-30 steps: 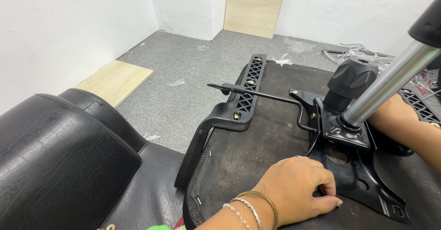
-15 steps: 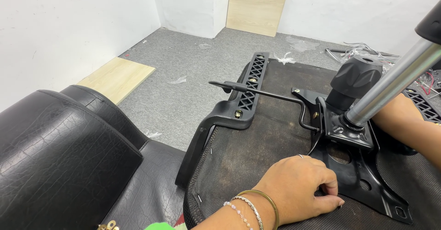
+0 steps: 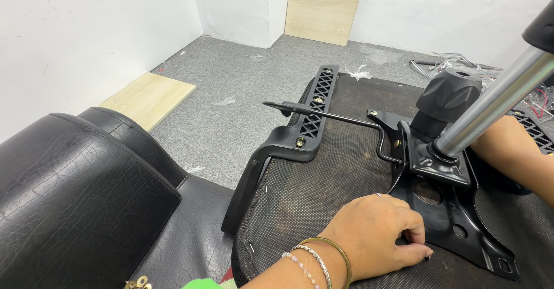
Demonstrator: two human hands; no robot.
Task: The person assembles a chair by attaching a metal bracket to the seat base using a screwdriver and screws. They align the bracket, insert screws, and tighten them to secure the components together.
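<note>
Black metal mechanism plate (image 3: 444,208) lies at the lower right of the frame, on the dark underside of the upturned chair seat (image 3: 323,173); the left hand (image 3: 372,231) rests at its lower edge, fingers (image 3: 412,253) curled narrow and pressing there, whether on something small I cannot tell; the right hand is hidden behind the chrome gas cylinder (image 3: 490,107); a black armrest (image 3: 300,127) is bolted near the frame centre.

White plastered walls (image 3: 86,29) meet a grey carpeted floor (image 3: 242,87) littered with clear plastic scraps (image 3: 224,100). One pale wooden board (image 3: 323,11) leans against the wall; another light wooden panel (image 3: 149,97) lies flat. Lighting is even.
</note>
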